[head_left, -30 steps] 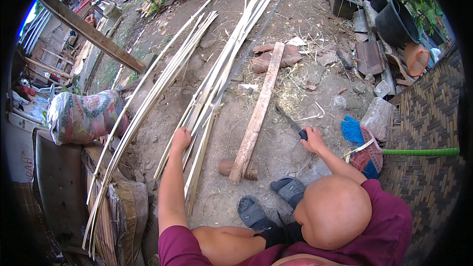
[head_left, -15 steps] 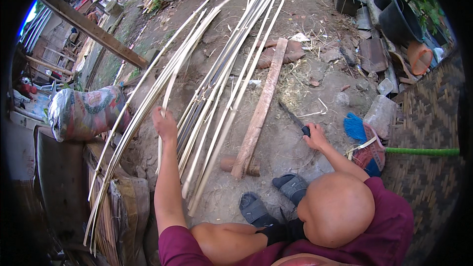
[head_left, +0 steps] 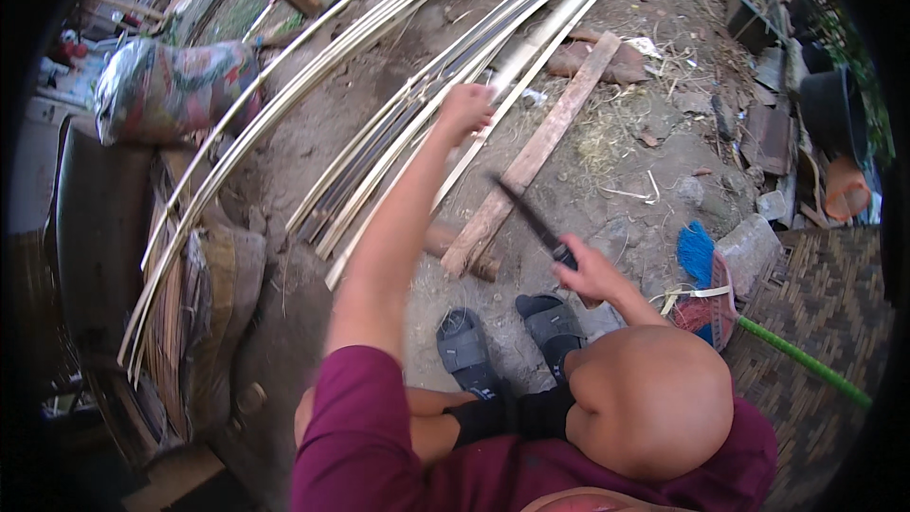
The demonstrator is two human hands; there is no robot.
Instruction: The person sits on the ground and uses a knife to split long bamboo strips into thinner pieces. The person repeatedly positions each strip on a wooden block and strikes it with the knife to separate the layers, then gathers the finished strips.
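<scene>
My left hand is closed over the right side of a pile of long bamboo strips. A pale, motion-blurred strip meets its fingers, and they seem wrapped round it. In my right hand is a knife, gripped by its black handle. The dark blade points up and to the left, its tip over a rough wooden plank. That plank lies slanting on a short round log, in front of my sandalled feet. Another bundle of pale strips curves along the left.
A stuffed patterned sack and bundled wood stand on the left. At right lie a broom with a green handle, a stone block and a woven bamboo panel. Dark pots stand farther off.
My left hand has left the left bundle and moved right to the middle pile. My right hand has raised the knife and brought it left toward the plank. The view has shifted.
</scene>
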